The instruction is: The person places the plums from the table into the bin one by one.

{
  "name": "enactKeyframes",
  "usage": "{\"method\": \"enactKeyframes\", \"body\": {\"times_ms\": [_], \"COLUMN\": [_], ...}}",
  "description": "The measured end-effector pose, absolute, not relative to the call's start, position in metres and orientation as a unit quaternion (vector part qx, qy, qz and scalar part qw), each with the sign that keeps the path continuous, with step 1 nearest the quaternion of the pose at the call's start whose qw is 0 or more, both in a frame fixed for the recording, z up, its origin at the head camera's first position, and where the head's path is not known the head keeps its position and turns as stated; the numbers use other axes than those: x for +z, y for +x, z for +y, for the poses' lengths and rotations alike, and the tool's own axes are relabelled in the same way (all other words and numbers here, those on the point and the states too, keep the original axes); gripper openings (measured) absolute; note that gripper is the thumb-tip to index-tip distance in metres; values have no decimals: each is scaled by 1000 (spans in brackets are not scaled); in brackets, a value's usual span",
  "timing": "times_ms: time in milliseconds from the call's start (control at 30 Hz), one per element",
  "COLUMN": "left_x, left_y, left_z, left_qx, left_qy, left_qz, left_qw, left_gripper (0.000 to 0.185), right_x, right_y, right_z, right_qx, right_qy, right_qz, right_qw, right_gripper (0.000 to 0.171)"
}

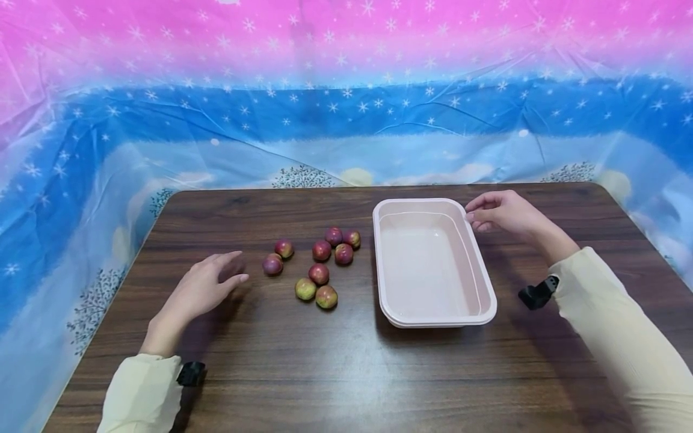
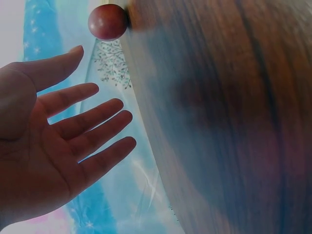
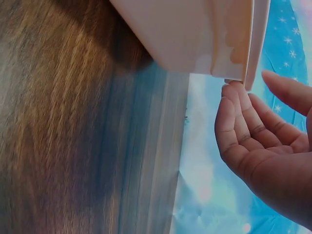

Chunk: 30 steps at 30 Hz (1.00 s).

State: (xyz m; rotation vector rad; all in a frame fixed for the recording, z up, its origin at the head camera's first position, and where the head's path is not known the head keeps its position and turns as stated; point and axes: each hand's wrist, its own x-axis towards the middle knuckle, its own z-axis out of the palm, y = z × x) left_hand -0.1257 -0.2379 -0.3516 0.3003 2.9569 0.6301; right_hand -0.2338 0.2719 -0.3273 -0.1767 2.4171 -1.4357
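Plainly, fruit: nine small reddish fruits [image 1: 318, 264] lie loose on the table, left of the tray, none inside it
tray: pale pink tray [image 1: 433, 316], nothing in it, right of centre
right hand: right hand [image 1: 500, 211] at the tray's far right corner, fingertips [image 3: 229, 97] touching the rim, gently bent, gripping nothing
left hand: left hand [image 1: 203, 288] hovers near the leftmost fruit, fingers [image 2: 92, 124] spread, holding nothing
progress: seemingly at the start; every fruit yet outside
table: dark wooden table [image 1: 325, 373]
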Motion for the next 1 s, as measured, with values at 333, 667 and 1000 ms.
{"method": "enactKeyframes", "body": {"times_ms": [333, 667, 1000], "left_x": [-351, -345, -346], "left_y": [-125, -133, -144], "left_z": [-239, -231, -219], "left_qx": [216, 257, 342], "left_qy": [94, 105, 74], "left_qz": [970, 960, 935], "left_qw": [55, 39, 58], "left_gripper": [53, 45, 44], "right_x": [-326, -326, -327], "right_y": [-237, -237, -237], "right_z": [267, 267, 267], "right_qx": [-566, -585, -577], "right_qy": [-33, -30, -22], "right_qz": [800, 782, 790], "right_qw": [197, 213, 204], "right_gripper": [37, 41, 38]}}
